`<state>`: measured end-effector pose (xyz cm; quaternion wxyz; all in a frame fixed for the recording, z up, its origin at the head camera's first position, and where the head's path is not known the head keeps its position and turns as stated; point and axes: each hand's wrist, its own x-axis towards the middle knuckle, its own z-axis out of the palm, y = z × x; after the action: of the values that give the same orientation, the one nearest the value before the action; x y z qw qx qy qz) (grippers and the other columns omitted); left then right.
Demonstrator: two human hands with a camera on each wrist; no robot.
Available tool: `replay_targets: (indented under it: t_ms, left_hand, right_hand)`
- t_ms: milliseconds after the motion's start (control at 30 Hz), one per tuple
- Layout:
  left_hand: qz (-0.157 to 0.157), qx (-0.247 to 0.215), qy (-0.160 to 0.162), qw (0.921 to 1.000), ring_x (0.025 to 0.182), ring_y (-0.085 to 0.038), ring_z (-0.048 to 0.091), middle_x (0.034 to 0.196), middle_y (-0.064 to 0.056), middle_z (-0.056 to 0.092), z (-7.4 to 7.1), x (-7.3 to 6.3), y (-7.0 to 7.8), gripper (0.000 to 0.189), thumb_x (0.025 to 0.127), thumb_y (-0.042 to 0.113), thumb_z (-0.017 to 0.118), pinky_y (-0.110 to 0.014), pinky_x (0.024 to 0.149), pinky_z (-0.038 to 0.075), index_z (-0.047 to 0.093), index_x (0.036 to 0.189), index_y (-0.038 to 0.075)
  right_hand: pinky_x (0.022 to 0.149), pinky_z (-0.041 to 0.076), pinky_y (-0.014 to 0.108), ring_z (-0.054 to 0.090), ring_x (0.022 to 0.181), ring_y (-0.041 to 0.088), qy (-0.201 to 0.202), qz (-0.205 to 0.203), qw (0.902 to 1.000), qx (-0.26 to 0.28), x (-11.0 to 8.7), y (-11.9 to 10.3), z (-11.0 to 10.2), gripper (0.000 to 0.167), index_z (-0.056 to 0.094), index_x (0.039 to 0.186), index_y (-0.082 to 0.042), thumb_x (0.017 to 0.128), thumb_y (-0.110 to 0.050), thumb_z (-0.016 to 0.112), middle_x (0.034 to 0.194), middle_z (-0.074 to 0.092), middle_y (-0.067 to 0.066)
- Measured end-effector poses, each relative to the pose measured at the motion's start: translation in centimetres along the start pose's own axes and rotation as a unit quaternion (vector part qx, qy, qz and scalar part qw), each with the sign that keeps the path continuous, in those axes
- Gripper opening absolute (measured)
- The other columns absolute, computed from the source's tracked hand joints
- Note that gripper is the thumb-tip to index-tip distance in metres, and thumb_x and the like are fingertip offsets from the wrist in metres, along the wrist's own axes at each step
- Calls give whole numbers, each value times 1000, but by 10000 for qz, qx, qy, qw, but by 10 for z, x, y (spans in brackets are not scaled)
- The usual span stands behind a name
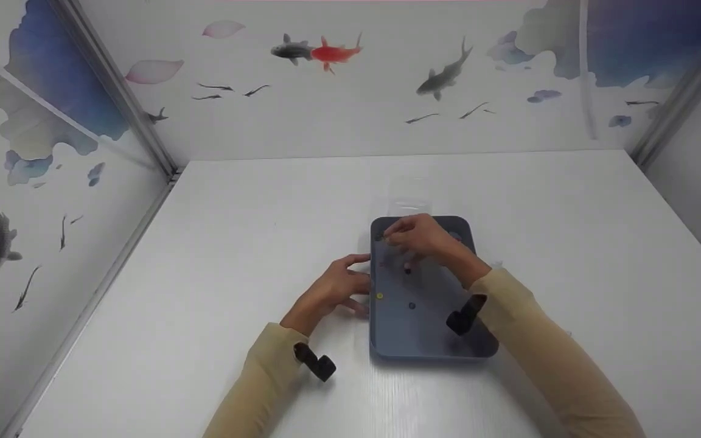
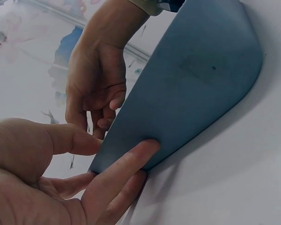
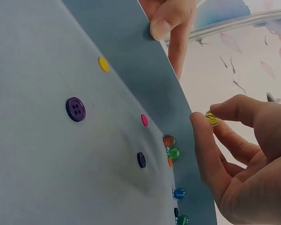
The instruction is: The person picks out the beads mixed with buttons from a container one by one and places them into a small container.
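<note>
My right hand (image 1: 420, 236) is raised over the far left part of a blue-grey tray (image 1: 435, 340). Between thumb and index finger it pinches a yellow striped glass marble (image 3: 211, 118), seen in the right wrist view. My left hand (image 1: 335, 287) grips the tray's left wall, thumb on the rim and fingers against the outer side. Inside the tray lie a yellow button (image 3: 103, 64), a purple button (image 3: 76, 109), a pink button (image 3: 144, 120) and a dark blue button (image 3: 141, 160). A red-brown marble (image 3: 169, 141), green marble (image 3: 173, 153) and blue marble (image 3: 179, 193) sit near the wall.
A clear plastic container (image 1: 410, 196) stands just behind the tray on the white table (image 1: 253, 219). Something small and clear (image 1: 496, 264) lies right of the tray, too faint to identify. Printed panels enclose the table at the back and sides.
</note>
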<state>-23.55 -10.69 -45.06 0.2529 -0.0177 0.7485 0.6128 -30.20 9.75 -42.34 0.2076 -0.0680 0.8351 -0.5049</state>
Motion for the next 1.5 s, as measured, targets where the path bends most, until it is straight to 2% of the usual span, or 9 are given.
replay_targets:
  t_ms: [167, 400, 733, 833, 900, 1067, 1167, 1400, 1500]
  left_hand:
    - [7, 7, 18, 10000, 113, -30, 70, 122, -18, 69, 1, 0, 0, 65, 95, 7, 61, -35, 66, 66, 36, 155, 13]
    - [4, 41, 47, 10000, 111, -30, 70, 121, -18, 69, 1, 0, 1, 65, 94, 9, 63, -35, 66, 65, 38, 154, 14]
    - [39, 164, 142, 9998, 108, -29, 71, 122, -18, 70, 4, 1, 0, 64, 93, 11, 63, -33, 64, 65, 40, 153, 14]
    - [74, 188, 154, 9997, 108, -29, 71, 121, -17, 70, 4, 1, -1, 64, 93, 11, 63, -33, 63, 65, 40, 153, 13]
    - [98, 151, 129, 9998, 108, -29, 71, 120, -18, 71, 4, 1, -2, 65, 93, 9, 63, -33, 62, 65, 39, 153, 13]
    - [129, 35, 71, 9999, 110, -31, 71, 120, -19, 70, 3, 1, -1, 66, 93, 6, 63, -34, 62, 65, 38, 153, 11]
    - [122, 34, 83, 9999, 110, -31, 71, 121, -19, 69, 2, 1, -1, 66, 93, 7, 64, -34, 63, 65, 39, 153, 11]
    - [87, 108, 170, 9998, 109, -31, 71, 121, -19, 69, 1, 1, -1, 65, 93, 8, 65, -34, 62, 65, 40, 153, 13]
    - [46, 90, 171, 9998, 109, -31, 71, 120, -19, 70, 1, 2, -2, 64, 93, 8, 63, -34, 62, 65, 40, 153, 13]
  right_hand:
    - [66, 64, 34, 64, 100, 30, 123, -128, 9998, 29, 3, -1, -4, 31, 68, 123, -5, 96, -21, 64, 123, 66, 21]
    - [71, 65, 34, 64, 106, 31, 280, -68, 9995, 139, 6, -3, -9, 34, 67, 125, -7, 95, -22, 65, 126, 67, 20]
    - [70, 65, 32, 65, 100, 33, 601, -125, 9981, 3, 13, -8, -19, 30, 69, 123, -8, 97, -22, 64, 115, 67, 16]
    - [68, 64, 29, 67, 96, 35, 679, -123, 9975, -138, 16, -10, -23, 30, 69, 123, -8, 97, -23, 63, 113, 68, 17]
    - [66, 62, 28, 68, 90, 32, 663, -173, 9975, -182, 17, -12, -26, 32, 67, 125, -6, 97, -23, 63, 115, 68, 20]
    - [74, 63, 41, 65, 75, 17, 638, -231, 9977, -38, 18, -15, -33, 32, 65, 126, -5, 98, -22, 62, 123, 65, 24]
    - [79, 63, 45, 66, 75, 16, 717, -161, 9973, 17, 20, -16, -37, 33, 64, 127, -7, 99, -24, 62, 126, 65, 24]
    - [62, 59, 23, 63, 87, 19, 1087, -137, 9938, 204, 26, -13, -42, 33, 64, 126, -6, 98, -23, 63, 125, 63, 16]
    - [63, 56, 20, 62, 90, 18, 1255, -188, 9916, 244, 27, -11, -43, 32, 65, 126, -6, 99, -24, 63, 123, 64, 14]
